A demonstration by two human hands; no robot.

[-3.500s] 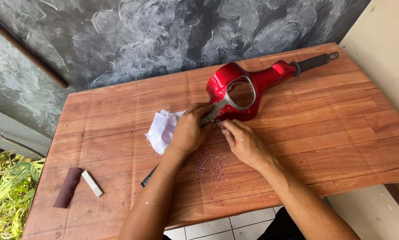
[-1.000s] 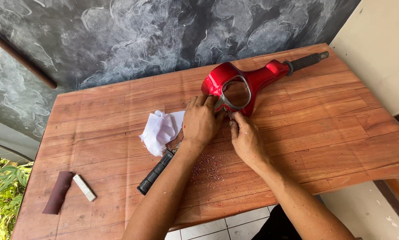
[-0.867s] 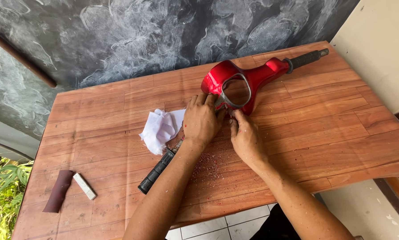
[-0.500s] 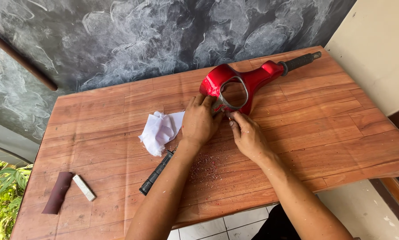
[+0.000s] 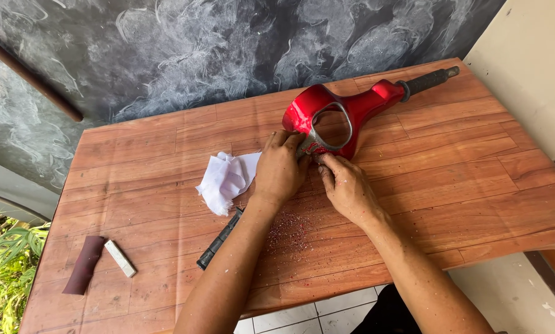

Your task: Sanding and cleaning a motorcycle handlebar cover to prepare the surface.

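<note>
Red handlebar cover (image 5: 351,111), glossy, with a large oval opening, lies on the wooden table (image 5: 475,179) at about 1 o'clock from table centre. Long axis runs toward 2 o'clock, ending in a black rubber grip (image 5: 427,80) near the far right corner. A grey metal rim edges the opening on the near side.

Left hand (image 5: 279,170): palm down, fingers curled over the cover's near-left edge at 7 o'clock of the opening, pressing it. Whether the fingers close around anything cannot be told; they are partly tucked under.

Right hand (image 5: 345,185): fingertips pinched against the cover's lower edge at 6 o'clock of the opening. If something small is held between them, it is hidden.

Red paint flecks (image 5: 288,232) scattered on the table between the forearms, at 6 o'clock from the hands.

Other items: crumpled white cloth (image 5: 226,179) just beside the left hand at 9 o'clock; second black grip (image 5: 217,242) partly under the left forearm; small white block (image 5: 120,258) and dark maroon strip (image 5: 84,265) near the table's near-left corner, close together.
</note>
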